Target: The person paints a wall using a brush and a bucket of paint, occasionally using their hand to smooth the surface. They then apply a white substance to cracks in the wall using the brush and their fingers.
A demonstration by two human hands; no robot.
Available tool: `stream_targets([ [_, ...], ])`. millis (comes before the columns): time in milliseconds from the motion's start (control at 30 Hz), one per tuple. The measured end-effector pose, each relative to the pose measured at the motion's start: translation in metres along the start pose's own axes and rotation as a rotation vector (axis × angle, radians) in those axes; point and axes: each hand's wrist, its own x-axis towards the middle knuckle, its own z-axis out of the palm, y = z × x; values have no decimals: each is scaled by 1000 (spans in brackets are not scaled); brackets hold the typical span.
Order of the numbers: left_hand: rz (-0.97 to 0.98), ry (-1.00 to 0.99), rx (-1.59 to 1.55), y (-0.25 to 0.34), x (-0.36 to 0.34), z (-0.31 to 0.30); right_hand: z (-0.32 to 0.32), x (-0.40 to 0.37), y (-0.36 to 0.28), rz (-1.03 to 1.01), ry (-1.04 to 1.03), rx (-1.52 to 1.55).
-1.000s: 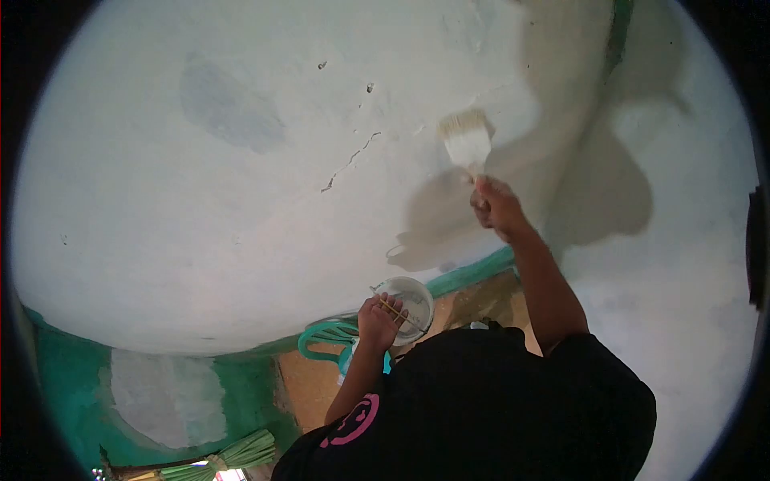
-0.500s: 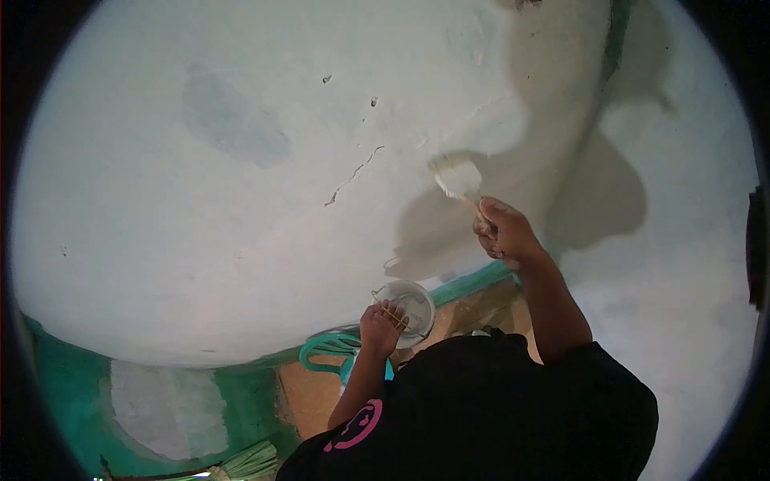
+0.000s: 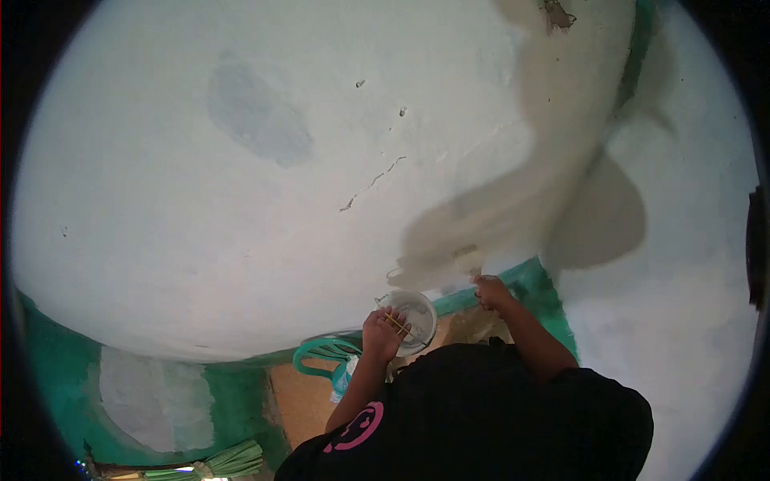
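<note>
My right hand (image 3: pixel 491 292) grips the handle of a flat paintbrush (image 3: pixel 468 258), whose pale bristles touch the white wall (image 3: pixel 241 224) low down, just above the green base band (image 3: pixel 529 280). My left hand (image 3: pixel 382 330) holds a small white paint container (image 3: pixel 413 317) in front of my chest, with a thin stick lying across its rim. The brush is a short way right of and above the container.
A hairline crack (image 3: pixel 370 184) and a grey patch (image 3: pixel 258 116) mark the wall. A green plastic chair (image 3: pixel 325 353) stands below on the brown floor. A green broom (image 3: pixel 224 462) lies at the bottom left. My shadow falls on the right side of the wall.
My right hand has swept the brush down the wall, from high near the crack to just above the green band. The left hand with the container has barely moved.
</note>
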Motion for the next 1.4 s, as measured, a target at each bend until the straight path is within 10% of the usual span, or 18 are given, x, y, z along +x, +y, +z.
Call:
stream_targets([
  [67,10,60,38,-1,-5,5,-16,10,-13,-749,-78,-536],
  [133,2,-4,28,-1,0,-7,2,-81,-100,-444,-108,-123],
  [300,-14,-110,29,1,4,-3,7,-143,-149,-611,-271,-19],
  [400,-5,-19,33,1,-3,2,11,-80,-105,-737,0,-244],
  [533,0,-10,20,-2,-1,-1,12,-34,-48,-217,-4,-294],
  [667,-3,25,35,-2,1,-7,13,-14,-28,-114,54,-309],
  [1000,3,7,49,-8,13,-16,30,-126,-147,-828,-216,-22],
  [1400,23,42,0,-10,0,-7,19,-26,-53,-198,-67,-194],
])
